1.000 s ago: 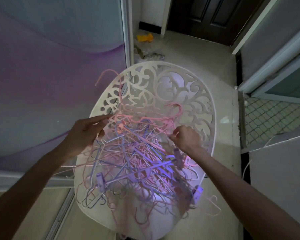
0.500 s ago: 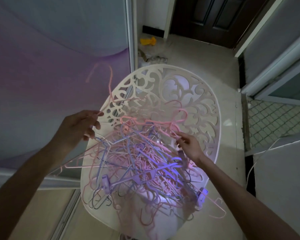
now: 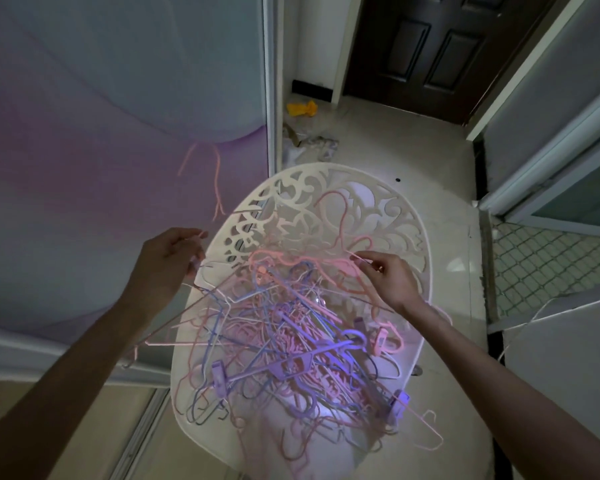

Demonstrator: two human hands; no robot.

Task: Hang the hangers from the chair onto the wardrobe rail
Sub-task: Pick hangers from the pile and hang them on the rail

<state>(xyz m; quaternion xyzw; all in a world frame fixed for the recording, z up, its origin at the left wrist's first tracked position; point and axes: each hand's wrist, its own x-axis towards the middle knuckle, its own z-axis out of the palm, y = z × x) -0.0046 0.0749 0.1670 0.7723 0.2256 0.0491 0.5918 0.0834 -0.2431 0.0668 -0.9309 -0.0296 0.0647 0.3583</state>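
Note:
A white chair (image 3: 388, 216) with a cut-out scroll back stands below me, its seat heaped with a tangle of pink, purple and blue hangers (image 3: 284, 341). My left hand (image 3: 168, 261) grips several thin pink hangers (image 3: 217, 181) at the chair's left edge; their hooks stick up against the wardrobe door. My right hand (image 3: 387, 277) pinches a pink hanger (image 3: 340, 230) at the top of the pile, its hook curving up over the chair back. The wardrobe rail is out of view.
A sliding wardrobe door (image 3: 118, 133) with a purple pattern fills the left. A dark wooden door (image 3: 440, 46) is straight ahead. Yellow cloth (image 3: 302, 109) and other scraps lie on the tiled floor beyond the chair. A mesh panel (image 3: 551, 265) and a white cord are at right.
Both hands have lifted slightly; the left one has pulled its pink hangers up and left out of the heap, and the right one has taken hold of a pink hanger on top.

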